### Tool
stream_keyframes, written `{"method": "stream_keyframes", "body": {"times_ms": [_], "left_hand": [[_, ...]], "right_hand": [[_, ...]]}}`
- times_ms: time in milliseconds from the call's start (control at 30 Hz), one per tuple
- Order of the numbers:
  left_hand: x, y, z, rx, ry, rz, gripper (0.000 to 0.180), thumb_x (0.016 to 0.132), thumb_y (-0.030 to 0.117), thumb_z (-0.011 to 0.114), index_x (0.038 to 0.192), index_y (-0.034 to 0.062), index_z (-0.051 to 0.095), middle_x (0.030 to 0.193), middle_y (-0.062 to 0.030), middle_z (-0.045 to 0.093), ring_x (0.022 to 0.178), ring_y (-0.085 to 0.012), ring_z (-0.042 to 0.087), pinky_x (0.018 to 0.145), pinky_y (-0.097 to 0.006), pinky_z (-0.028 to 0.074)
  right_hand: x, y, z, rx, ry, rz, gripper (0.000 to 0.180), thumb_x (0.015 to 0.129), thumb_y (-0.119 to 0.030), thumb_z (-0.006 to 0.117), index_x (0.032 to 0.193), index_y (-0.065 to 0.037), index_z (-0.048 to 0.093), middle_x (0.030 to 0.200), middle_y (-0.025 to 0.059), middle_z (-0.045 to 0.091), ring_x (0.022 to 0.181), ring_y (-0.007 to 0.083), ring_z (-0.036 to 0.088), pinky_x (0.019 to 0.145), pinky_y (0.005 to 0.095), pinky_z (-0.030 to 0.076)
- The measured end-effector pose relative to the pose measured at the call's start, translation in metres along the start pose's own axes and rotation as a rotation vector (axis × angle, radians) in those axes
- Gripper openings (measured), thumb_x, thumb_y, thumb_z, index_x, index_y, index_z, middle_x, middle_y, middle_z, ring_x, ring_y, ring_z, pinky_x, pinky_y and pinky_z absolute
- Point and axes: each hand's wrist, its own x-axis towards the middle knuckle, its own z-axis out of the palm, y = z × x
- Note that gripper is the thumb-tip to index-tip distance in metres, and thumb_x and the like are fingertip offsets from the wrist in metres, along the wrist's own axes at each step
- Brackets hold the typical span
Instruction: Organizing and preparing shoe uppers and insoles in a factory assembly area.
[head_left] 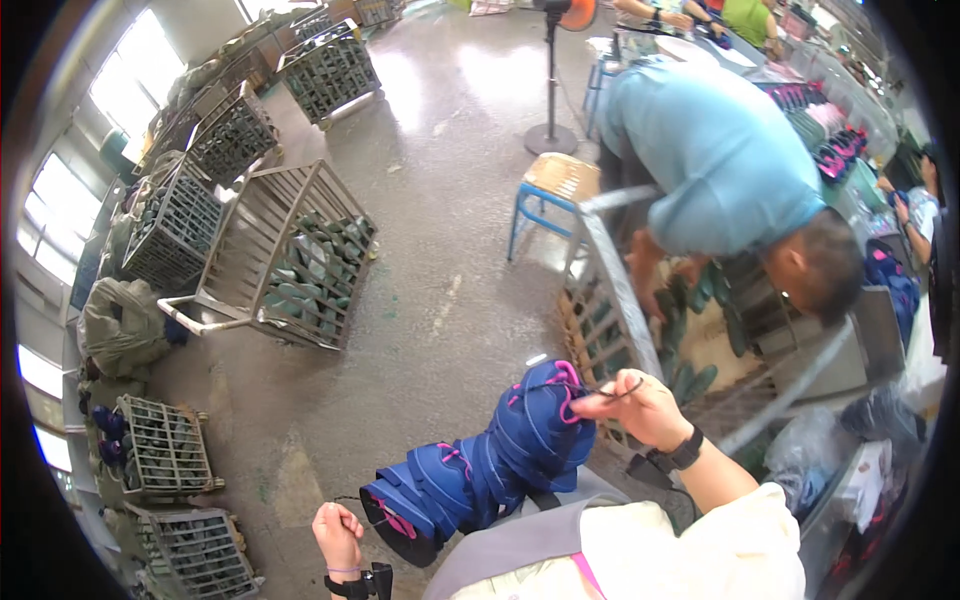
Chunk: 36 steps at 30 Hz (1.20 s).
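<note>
A long bundle of nested navy-blue shoe uppers (480,460) with pink trim lies across my lap, its far end raised to the right. My right hand (640,408) pinches a thin black cord (622,392) beside the bundle's far end. Close to its lower left end, my left hand (338,535) is closed, with a thin dark strand running from the bundle to its fingers. Both wrists wear black bands. Where the cord passes along or through the stack is hidden.
On the right, a person in a light blue shirt (715,150) bends into a metal-framed cart (625,270) holding dark green shoe forms. A slatted cart (300,250) of similar forms stands left, with several more along the wall. A stool (560,178) and fan stand (550,138) are ahead.
</note>
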Motion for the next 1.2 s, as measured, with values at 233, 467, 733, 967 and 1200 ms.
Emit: {"method": "stream_keyframes", "body": {"times_ms": [233,467,733,967,1200], "left_hand": [[0.132,-0.015,-0.012,0.446,0.196,0.126,0.017,0.092,0.015,0.040,0.088,0.0037,0.052,0.062,0.0010,0.044,0.050,-0.0084,0.042,0.044,-0.023,0.036],[0.274,-0.058,0.023,0.959,-0.141,0.174,0.027,0.076,0.005,0.044,0.096,0.0077,0.063,0.088,-0.0167,0.064,0.081,-0.0323,0.062,0.073,-0.039,0.049],[0.530,0.022,0.090,1.358,-0.309,-0.174,0.025,0.082,0.020,0.046,0.083,-0.0023,0.058,0.088,-0.0224,0.062,0.089,-0.0368,0.059,0.075,-0.043,0.048],[0.694,0.066,0.216,0.825,-0.949,-0.103,0.032,0.088,0.032,0.051,0.088,0.0035,0.065,0.079,-0.0090,0.065,0.074,-0.0206,0.060,0.069,-0.033,0.047],[0.919,0.185,0.359,0.051,-0.403,-0.197,0.018,0.092,0.018,0.047,0.083,0.0047,0.055,0.091,-0.0024,0.061,0.067,-0.0056,0.049,0.060,-0.019,0.040]], "right_hand": [[0.163,0.001,0.044,-0.441,-0.181,0.229,0.041,0.090,-0.040,0.046,0.074,-0.003,0.050,0.067,0.0117,0.058,0.066,0.0226,0.059,0.065,0.0333,0.046],[0.355,-0.021,0.071,-0.918,-0.077,0.299,0.034,0.096,-0.026,0.035,0.072,-0.006,0.047,0.048,0.0001,0.041,0.039,0.0076,0.038,0.039,0.0225,0.033],[0.517,-0.094,0.068,-2.208,-0.203,0.266,0.021,0.082,-0.019,0.048,0.071,-0.008,0.061,0.067,0.0128,0.062,0.062,0.0307,0.060,0.058,0.0375,0.047],[0.634,-0.105,0.003,-2.029,-0.379,0.663,0.022,0.079,-0.022,0.047,0.080,-0.013,0.067,0.069,0.0075,0.064,0.067,0.0193,0.062,0.064,0.0338,0.048],[0.875,-0.193,-0.072,-1.067,0.414,0.269,0.022,0.086,-0.015,0.047,0.072,-0.005,0.061,0.068,0.0040,0.062,0.069,0.0107,0.056,0.062,0.0272,0.043]]}}
